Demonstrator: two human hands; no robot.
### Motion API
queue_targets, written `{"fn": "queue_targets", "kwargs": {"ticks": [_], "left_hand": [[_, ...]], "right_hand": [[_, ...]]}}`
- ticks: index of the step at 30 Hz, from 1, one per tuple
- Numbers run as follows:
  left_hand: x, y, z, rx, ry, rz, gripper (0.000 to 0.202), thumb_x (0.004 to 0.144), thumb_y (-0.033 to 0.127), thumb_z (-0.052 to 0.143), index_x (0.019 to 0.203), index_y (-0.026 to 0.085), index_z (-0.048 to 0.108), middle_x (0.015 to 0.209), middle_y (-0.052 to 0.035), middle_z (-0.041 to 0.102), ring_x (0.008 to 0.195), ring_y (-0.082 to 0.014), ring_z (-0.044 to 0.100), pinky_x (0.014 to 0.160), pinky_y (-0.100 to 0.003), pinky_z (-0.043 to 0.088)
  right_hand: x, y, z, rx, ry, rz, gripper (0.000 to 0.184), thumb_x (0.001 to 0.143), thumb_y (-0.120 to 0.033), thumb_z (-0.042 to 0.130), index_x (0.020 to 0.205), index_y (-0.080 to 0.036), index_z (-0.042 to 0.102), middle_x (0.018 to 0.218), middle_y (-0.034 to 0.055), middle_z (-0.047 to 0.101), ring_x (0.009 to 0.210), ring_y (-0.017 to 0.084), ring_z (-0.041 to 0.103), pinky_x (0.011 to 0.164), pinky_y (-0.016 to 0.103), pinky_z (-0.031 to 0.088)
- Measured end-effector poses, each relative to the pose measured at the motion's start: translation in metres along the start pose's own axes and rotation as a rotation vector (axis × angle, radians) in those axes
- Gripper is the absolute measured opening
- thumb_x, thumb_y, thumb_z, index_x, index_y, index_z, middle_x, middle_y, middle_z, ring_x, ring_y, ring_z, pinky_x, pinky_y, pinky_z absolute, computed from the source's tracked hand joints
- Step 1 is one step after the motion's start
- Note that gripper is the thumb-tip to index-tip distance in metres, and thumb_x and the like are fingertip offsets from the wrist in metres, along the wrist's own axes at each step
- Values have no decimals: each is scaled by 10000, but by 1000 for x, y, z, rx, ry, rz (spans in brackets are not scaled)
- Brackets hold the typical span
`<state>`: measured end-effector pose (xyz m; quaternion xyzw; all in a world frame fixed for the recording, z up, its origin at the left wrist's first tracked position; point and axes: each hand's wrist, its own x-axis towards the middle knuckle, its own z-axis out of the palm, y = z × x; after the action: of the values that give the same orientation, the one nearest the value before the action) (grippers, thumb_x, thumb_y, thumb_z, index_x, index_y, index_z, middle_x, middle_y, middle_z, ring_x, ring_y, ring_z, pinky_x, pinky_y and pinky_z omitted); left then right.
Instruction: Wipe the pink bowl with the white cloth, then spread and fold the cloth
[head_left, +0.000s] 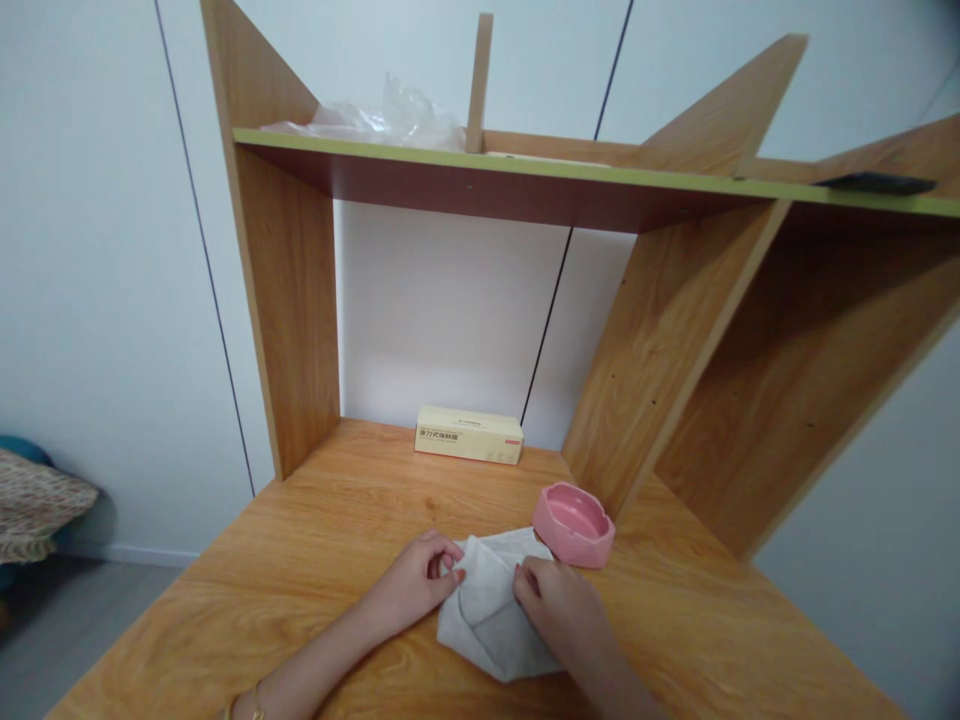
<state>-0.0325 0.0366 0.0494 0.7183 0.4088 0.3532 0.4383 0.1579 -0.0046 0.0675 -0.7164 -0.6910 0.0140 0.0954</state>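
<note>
A light grey cloth [495, 610] lies partly folded and rumpled on the wooden desk, low in the middle of the head view. At its left edge my left hand [424, 577] pinches the fabric between thumb and fingers. My right hand [559, 600] is closed on the cloth's right side, its fingers curled over the fabric. Just behind the right hand stands a pink ashtray-shaped dish [574, 525], close against the cloth's far right corner. Part of the cloth is hidden beneath my right hand.
A cream cling film box [469, 435] lies at the back of the desk [360, 510]. Upright wooden panels [292, 300] stand left and right, carrying a shelf [525, 170] above. Clear plastic bags [390, 118] rest on that shelf. Patterned fabric [41, 505] shows at far left.
</note>
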Motion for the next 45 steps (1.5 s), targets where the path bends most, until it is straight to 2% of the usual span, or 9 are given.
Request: {"fn": "queue_targets", "kwargs": {"ticks": [8,13,17,20,23,26,32,38,45], "left_hand": [[-1,11,-27,-213,-143,-57,107,557,182,553,647,175,496,631,41,469,640,-134,436,585,-210,331],[-7,18,-61,-514,-383,-220,220,473,119,570,683,181,575,669,36,524,684,-152,463,610,-217,362],[-10,15,-82,-593,-447,-356,254,478,169,653,731,182,641,738,0,610,740,-187,536,642,-238,404],[-10,11,-88,-589,-410,-416,289,543,375,700,751,181,646,789,-36,640,841,-227,561,739,-296,418],[-6,5,-89,-504,-260,-375,391,620,536,620,771,176,633,791,-43,632,807,-206,568,688,-279,430],[1,-3,-91,-352,-169,-291,319,687,478,584,771,170,606,722,-19,588,662,-145,538,553,-208,400],[7,-16,-110,-58,-223,-276,173,579,297,601,673,166,537,532,52,437,437,-77,352,368,-173,222],[6,-22,-122,120,-241,-267,139,522,248,547,629,174,498,538,58,441,495,-95,374,417,-195,257],[8,-19,-121,212,-214,-218,155,583,298,563,638,170,495,608,48,460,602,-113,410,535,-216,310]], "right_hand": [[-2,-2,-2,74,25,31,281,806,-249,361,685,-213,612,717,56,657,662,184,589,522,247,307],[-1,-3,4,287,57,-128,242,789,-222,383,856,-232,616,720,18,613,717,173,552,640,256,372],[-3,-7,12,399,75,-300,242,756,-160,422,889,-219,616,809,30,588,824,178,510,758,281,372],[-5,-9,16,411,38,-394,277,743,-140,444,945,-232,608,836,32,568,850,181,487,769,297,372],[-5,-9,18,415,29,-435,294,737,-120,445,958,-230,603,835,32,560,844,179,482,759,298,378],[-3,-5,18,401,75,-390,278,740,-105,425,919,-216,607,829,34,568,838,180,491,763,300,378],[2,10,12,257,170,-183,288,747,-109,390,934,-185,595,901,66,573,911,209,494,822,318,363],[2,19,17,142,174,-70,367,708,-56,353,992,-120,577,990,112,581,967,218,505,869,305,351],[8,23,27,305,223,-35,417,707,-122,368,1099,-99,509,1088,121,573,1029,216,501,886,313,361]]}}
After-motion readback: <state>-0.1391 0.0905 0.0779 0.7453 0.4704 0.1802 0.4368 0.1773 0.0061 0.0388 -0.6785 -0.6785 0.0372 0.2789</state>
